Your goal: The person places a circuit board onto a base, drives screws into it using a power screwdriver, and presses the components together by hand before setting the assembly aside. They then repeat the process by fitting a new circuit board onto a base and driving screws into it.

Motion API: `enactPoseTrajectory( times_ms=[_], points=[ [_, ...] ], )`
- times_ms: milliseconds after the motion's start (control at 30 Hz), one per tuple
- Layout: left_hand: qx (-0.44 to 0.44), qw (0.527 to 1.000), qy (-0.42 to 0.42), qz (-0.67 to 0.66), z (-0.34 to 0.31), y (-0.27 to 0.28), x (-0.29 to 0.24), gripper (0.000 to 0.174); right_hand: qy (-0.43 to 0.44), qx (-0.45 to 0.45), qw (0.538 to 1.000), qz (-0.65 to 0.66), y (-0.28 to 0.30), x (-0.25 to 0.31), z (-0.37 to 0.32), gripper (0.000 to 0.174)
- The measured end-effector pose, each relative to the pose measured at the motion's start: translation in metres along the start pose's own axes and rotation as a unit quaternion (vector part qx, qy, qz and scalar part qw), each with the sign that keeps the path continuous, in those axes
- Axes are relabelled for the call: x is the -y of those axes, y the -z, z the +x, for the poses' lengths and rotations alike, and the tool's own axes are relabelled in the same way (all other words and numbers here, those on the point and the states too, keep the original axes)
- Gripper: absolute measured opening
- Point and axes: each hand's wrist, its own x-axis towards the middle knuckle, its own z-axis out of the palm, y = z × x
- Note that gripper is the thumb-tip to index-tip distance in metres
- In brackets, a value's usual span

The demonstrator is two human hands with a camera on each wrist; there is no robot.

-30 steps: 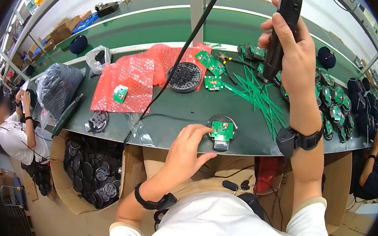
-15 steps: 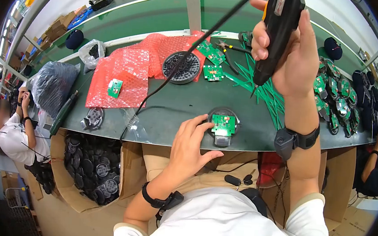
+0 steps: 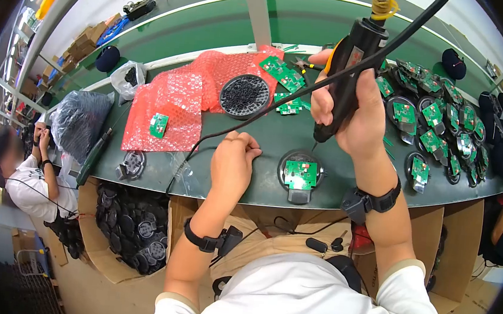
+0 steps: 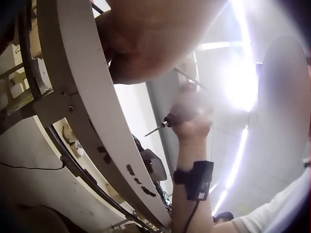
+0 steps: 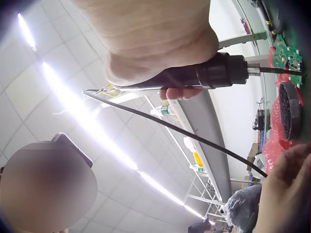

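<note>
My right hand (image 3: 357, 109) grips a black electric screwdriver (image 3: 346, 75), also seen in the right wrist view, its bit pointing down close over a green circuit board (image 3: 301, 174). That board lies on a round black housing (image 3: 285, 160) near the bench's front edge. Left of it, my left hand (image 3: 231, 166) is apart from the board, fingers loosely curled and thumb near the index finger; nothing shows in it. Beyond this hand stands a round black dish (image 3: 243, 115) full of small dark screws. In the left wrist view the screwdriver's bit (image 4: 154, 130) shows bare.
A black cord (image 3: 267, 109) crosses above the bench. Red bubble wrap (image 3: 170, 99), loose green boards (image 3: 283, 73) and pliers (image 3: 300, 64) lie behind. Housings with boards (image 3: 434, 116) crowd the right side. A carton (image 3: 91, 227) of black round parts stands below. Other people sit at both sides.
My right hand has brought the screwdriver down from over the green strips to above the board. My left hand has left the board, moving left, its fingers now curled.
</note>
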Motion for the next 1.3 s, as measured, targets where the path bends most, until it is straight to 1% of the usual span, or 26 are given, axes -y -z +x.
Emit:
enactPoseTrajectory(
  times_ms=[33, 67, 133, 167, 200, 233, 267, 300, 333, 367, 433, 467, 500, 533, 633, 700, 800, 867, 900, 933, 967, 1000, 1033, 1100, 1200, 1300],
  points=[
    [0.004, 1.000, 0.013, -0.003, 0.000, -0.001, 0.000, 0.016, 0.009, 0.003, 1.000, 0.027, 0.001, 0.000, -0.001, 0.072],
    [0.004, 1.000, 0.013, -0.003, -0.001, -0.003, 0.003, 0.016, 0.009, 0.003, 1.000, 0.027, 0.001, -0.001, -0.002, 0.072],
    [-0.034, 0.999, -0.021, -0.028, -0.002, -0.006, 0.011, 0.010, 0.005, -0.013, 1.000, -0.021, 0.002, -0.001, -0.003, 0.061],
    [-0.038, 0.999, -0.024, -0.030, -0.002, -0.004, 0.012, 0.010, -0.004, -0.025, 1.000, 0.016, 0.001, -0.001, -0.004, 0.048],
    [-0.026, 0.992, 0.031, -0.122, -0.002, -0.001, 0.012, 0.008, 0.001, -0.023, 1.000, 0.013, 0.000, 0.000, -0.004, 0.048],
    [-0.012, 0.973, 0.087, -0.213, -0.003, 0.002, 0.010, 0.007, -0.012, -0.031, 0.999, 0.007, -0.001, 0.001, -0.004, 0.044],
    [-0.015, 0.973, 0.085, -0.216, -0.002, 0.003, 0.008, 0.007, -0.027, -0.038, 0.999, 0.002, -0.003, 0.002, -0.004, 0.040],
    [-0.015, 0.962, 0.096, -0.255, -0.003, 0.004, 0.005, 0.006, -0.028, -0.056, 0.997, 0.055, -0.007, 0.003, -0.003, 0.022],
    [-0.016, 0.950, 0.107, -0.293, -0.005, 0.005, 0.004, 0.007, -0.029, -0.053, 0.997, 0.054, -0.008, 0.004, -0.003, 0.022],
    [-0.018, 0.949, 0.110, -0.294, -0.006, 0.006, 0.002, 0.007, -0.028, -0.054, 0.997, 0.053, -0.010, 0.005, -0.004, 0.022],
    [0.028, 0.924, 0.123, -0.361, -0.009, 0.006, 0.001, 0.006, -0.031, -0.053, 0.997, 0.053, -0.013, 0.004, -0.006, 0.023],
    [0.027, 0.923, 0.126, -0.362, -0.011, 0.004, -0.001, 0.006, -0.027, -0.049, 0.998, 0.032, -0.014, 0.004, -0.007, 0.028],
    [0.025, 0.909, 0.119, -0.399, -0.012, 0.003, -0.003, 0.007, -0.024, -0.046, 0.999, 0.011, -0.014, 0.003, -0.007, 0.034],
    [0.023, 0.893, 0.112, -0.436, -0.014, 0.002, -0.004, 0.008, -0.026, -0.045, 0.999, 0.012, -0.015, 0.003, -0.008, 0.034],
    [0.034, 0.883, 0.104, -0.457, -0.019, 0.000, -0.008, 0.010, -0.033, -0.044, 0.998, 0.019, -0.020, 0.003, -0.009, 0.035],
    [0.037, 0.878, 0.095, -0.467, -0.021, -0.002, -0.010, 0.010, -0.035, -0.064, 0.997, -0.012, -0.028, 0.005, -0.009, 0.032],
    [0.046, 0.888, 0.111, -0.443, -0.024, -0.006, -0.014, 0.011, -0.036, -0.055, 0.998, 0.006, -0.029, 0.000, -0.013, 0.029],
    [0.044, 0.925, 0.088, -0.368, -0.025, -0.008, -0.019, 0.013, -0.030, -0.054, 0.998, 0.013, -0.033, 0.000, -0.016, 0.027],
    [0.046, 0.924, 0.090, -0.368, -0.025, -0.008, -0.022, 0.013, -0.023, -0.050, 0.998, 0.019, -0.035, -0.001, -0.017, 0.026],
    [0.026, 0.934, 0.060, -0.351, -0.024, -0.008, -0.026, 0.017, -0.025, -0.051, 0.998, 0.019, -0.036, -0.002, -0.017, 0.026],
    [0.007, 0.942, 0.029, -0.333, -0.024, -0.007, -0.029, 0.020, -0.018, -0.054, 0.997, 0.056, -0.037, -0.003, -0.017, 0.025],
    [0.008, 0.942, 0.031, -0.333, -0.023, -0.006, -0.030, 0.020, -0.010, -0.057, 0.994, 0.093, -0.038, -0.005, -0.018, 0.025],
    [0.008, 0.946, 0.012, -0.325, -0.023, -0.005, -0.031, 0.022, -0.012, -0.059, 0.994, 0.093, -0.040, -0.005, -0.018, 0.025],
    [0.009, 0.949, -0.005, -0.316, -0.023, -0.006, -0.030, 0.023, -0.009, -0.058, 0.998, 0.029, -0.044, -0.003, -0.019, 0.029],
    [0.012, 0.949, -0.013, -0.315, -0.024, -0.011, -0.026, 0.022, 0.004, -0.048, 0.998, 0.034, -0.044, -0.004, -0.018, 0.029],
    [0.005, 0.954, -0.042, -0.297, -0.024, -0.010, -0.026, 0.021, 0.007, -0.043, 0.999, 0.025, -0.042, -0.004, -0.018, 0.030]
  ],
)
